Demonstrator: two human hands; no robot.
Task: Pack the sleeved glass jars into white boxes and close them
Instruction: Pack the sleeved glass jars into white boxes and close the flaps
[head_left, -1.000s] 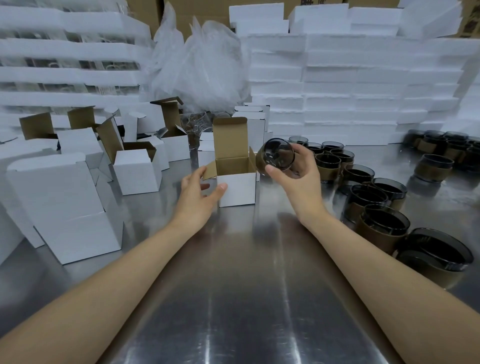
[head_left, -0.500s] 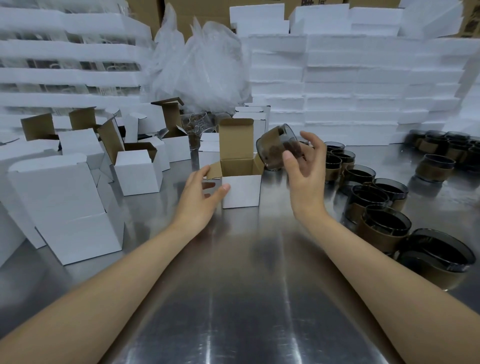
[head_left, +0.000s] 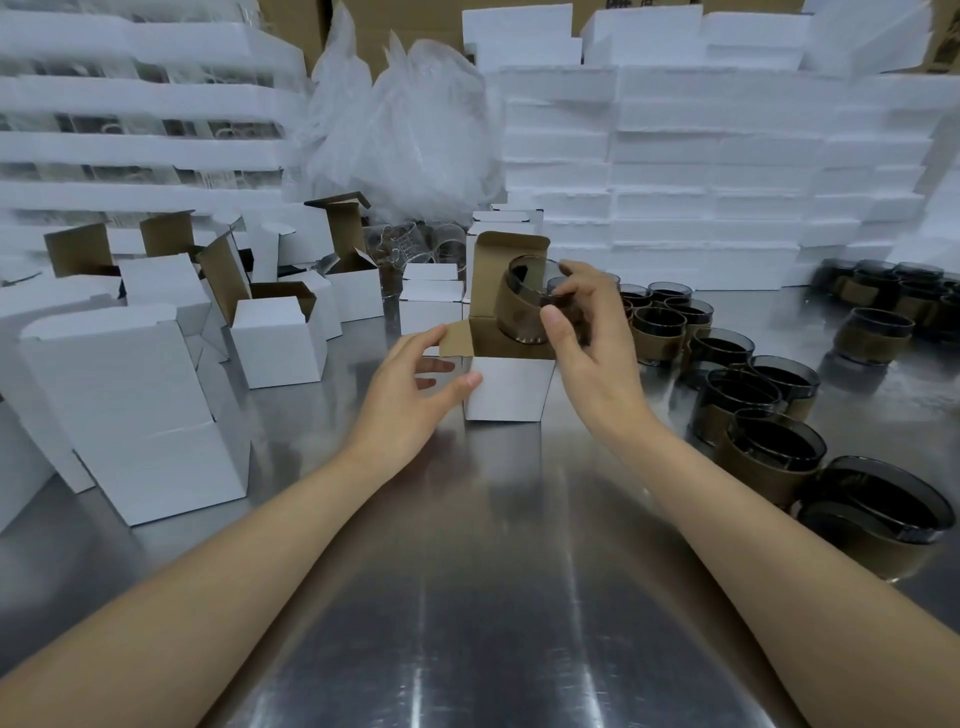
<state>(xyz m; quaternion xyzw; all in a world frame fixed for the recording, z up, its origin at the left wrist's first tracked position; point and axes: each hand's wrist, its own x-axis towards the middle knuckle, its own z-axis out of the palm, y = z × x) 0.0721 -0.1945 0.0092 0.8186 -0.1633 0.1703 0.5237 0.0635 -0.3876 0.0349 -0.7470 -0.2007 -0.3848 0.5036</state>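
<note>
While the right hand (head_left: 582, 332) pinches the sleeved jar (head_left: 522, 306) by its rim, tilted in the mouth of the open box (head_left: 509, 387), its base could catch a flap and tip the box; the left hand (head_left: 415, 387) grips the box's near corner below the jar. The box looks otherwise empty; more jars (head_left: 769, 447) stand right of the grip.

Open box (head_left: 506, 387) sits centre on the table (head_left: 467, 597); jar (head_left: 522, 306) tilted over its mouth, more jars (head_left: 769, 452) right, boxes (head_left: 135, 410) left, foam stacks (head_left: 675, 171) far behind.
</note>
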